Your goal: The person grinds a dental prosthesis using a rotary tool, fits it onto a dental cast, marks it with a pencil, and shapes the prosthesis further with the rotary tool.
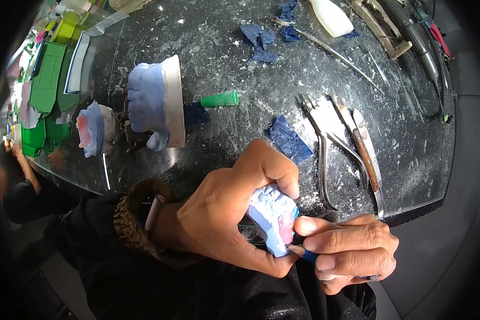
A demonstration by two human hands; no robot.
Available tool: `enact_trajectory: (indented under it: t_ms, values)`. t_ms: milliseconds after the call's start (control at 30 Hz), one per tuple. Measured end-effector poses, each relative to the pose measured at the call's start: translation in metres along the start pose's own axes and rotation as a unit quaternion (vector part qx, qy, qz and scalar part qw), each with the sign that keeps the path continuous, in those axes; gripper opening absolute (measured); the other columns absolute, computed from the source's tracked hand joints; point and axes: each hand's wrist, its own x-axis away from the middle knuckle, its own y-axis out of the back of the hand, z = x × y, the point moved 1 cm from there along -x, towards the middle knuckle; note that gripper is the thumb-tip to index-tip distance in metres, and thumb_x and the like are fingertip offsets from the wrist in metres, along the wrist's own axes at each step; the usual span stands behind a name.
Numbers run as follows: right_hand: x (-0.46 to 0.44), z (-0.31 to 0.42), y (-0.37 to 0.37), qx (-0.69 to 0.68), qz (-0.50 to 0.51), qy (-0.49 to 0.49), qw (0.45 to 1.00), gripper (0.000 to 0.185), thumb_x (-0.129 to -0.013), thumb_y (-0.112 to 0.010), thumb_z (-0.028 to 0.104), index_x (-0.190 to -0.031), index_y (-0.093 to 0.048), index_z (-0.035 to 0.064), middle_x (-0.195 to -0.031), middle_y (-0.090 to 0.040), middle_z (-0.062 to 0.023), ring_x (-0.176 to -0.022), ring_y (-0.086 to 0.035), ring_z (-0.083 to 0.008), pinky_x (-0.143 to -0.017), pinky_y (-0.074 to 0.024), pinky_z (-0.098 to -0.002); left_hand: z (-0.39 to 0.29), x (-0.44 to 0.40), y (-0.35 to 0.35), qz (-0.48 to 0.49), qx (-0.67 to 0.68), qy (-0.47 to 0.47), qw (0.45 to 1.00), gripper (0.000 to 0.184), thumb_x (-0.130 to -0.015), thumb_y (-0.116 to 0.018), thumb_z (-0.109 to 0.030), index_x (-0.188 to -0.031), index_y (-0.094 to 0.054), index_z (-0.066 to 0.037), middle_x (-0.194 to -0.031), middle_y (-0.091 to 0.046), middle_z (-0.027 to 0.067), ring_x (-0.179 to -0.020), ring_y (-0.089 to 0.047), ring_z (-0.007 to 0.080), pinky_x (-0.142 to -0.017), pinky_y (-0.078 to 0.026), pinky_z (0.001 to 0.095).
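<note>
A small blue dental cast with a pink patch on its side is gripped by my left hand, thumb and fingers wrapped around its two ends. My right hand pinches a blue pencil. Its sharpened tip is at the lower edge of the cast, close to the pink patch; whether it touches is too small to tell. Both hands are above my lap, at the bench's near edge. Just beyond my left hand lies a crumpled sheet of dark blue paper.
Pliers and a wooden-handled tool lie on the dusty black bench. At left stand a larger blue-and-white dental model and a smaller one. A green tube, white bottle and handpiece lie farther back. Another person's arm shows far left.
</note>
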Motion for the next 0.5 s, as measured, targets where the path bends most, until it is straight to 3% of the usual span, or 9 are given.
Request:
enact_trajectory:
  t_ms: [133,267,400,433,467,500]
  values:
    - [0.0,-0.008,-0.006,-0.052,-0.056,0.051,0.996,0.024,-0.077,-0.072,0.004,-0.091,-0.052,0.0039,-0.09,-0.061,-0.0149,-0.09,-0.066,-0.0329,-0.065,-0.0605,-0.0282,0.002,0.0,-0.002,-0.012,-0.021,-0.04,0.999,0.061,-0.059,-0.084,-0.009,-0.104,-0.043,-0.002,-0.092,-0.048,0.0063,-0.073,-0.056,0.0103,-0.06,-0.046,0.0227]
    - [0.0,-0.007,-0.01,-0.119,-0.152,0.019,0.981,0.015,-0.088,-0.055,0.006,-0.102,-0.051,0.0036,-0.096,-0.061,-0.0256,-0.092,-0.064,-0.0392,-0.08,-0.0549,-0.048,0.005,-0.007,-0.005,-0.016,-0.021,-0.127,0.992,0.062,-0.063,-0.085,-0.01,-0.101,-0.037,-0.004,-0.082,-0.046,0.0045,-0.068,-0.051,0.0106,-0.063,-0.043,0.0272]
    - [0.001,-0.01,-0.014,-0.104,-0.115,-0.05,0.987,0.041,-0.08,-0.068,0.021,-0.111,-0.049,0.0025,-0.093,-0.064,-0.0245,-0.091,-0.064,-0.0382,-0.085,-0.0515,-0.0503,0.001,-0.015,0.0,0.021,-0.06,-0.176,0.982,0.063,-0.064,-0.084,-0.008,-0.1,-0.032,-0.008,-0.075,-0.043,0.0037,-0.066,-0.047,0.0136,-0.068,-0.038,0.0323]
    - [0.001,-0.014,-0.018,-0.124,-0.13,-0.036,0.983,0.05,-0.071,-0.077,0.019,-0.109,-0.052,-0.0007,-0.095,-0.065,-0.0239,-0.093,-0.064,-0.0376,-0.084,-0.0524,-0.0483,0.001,-0.015,0.001,0.027,-0.069,-0.181,0.981,0.063,-0.064,-0.085,-0.008,-0.099,-0.032,-0.009,-0.075,-0.043,0.0037,-0.066,-0.047,0.014,-0.068,-0.038,0.0323]
    - [0.001,-0.018,-0.022,-0.144,-0.144,-0.021,0.979,0.059,-0.061,-0.085,0.017,-0.107,-0.054,-0.004,-0.096,-0.065,-0.0234,-0.095,-0.064,-0.0371,-0.083,-0.0532,-0.0462,-0.004,-0.01,0.002,0.028,-0.124,-0.122,0.984,0.074,-0.055,-0.09,-0.011,-0.097,-0.028,-0.015,-0.075,-0.051,0.0021,-0.067,-0.051,0.0159,-0.079,-0.041,0.0448]
    - [-0.002,-0.014,-0.021,-0.107,-0.126,-0.044,0.985,0.061,-0.059,-0.086,0.016,-0.107,-0.054,-0.004,-0.094,-0.066,-0.0218,-0.093,-0.066,-0.0343,-0.082,-0.0544,-0.0424,-0.002,-0.01,0.0,0.015,-0.123,-0.136,0.983,0.075,-0.056,-0.09,-0.012,-0.097,-0.027,-0.015,-0.076,-0.052,0.0028,-0.067,-0.051,0.0163,-0.08,-0.041,0.0454]
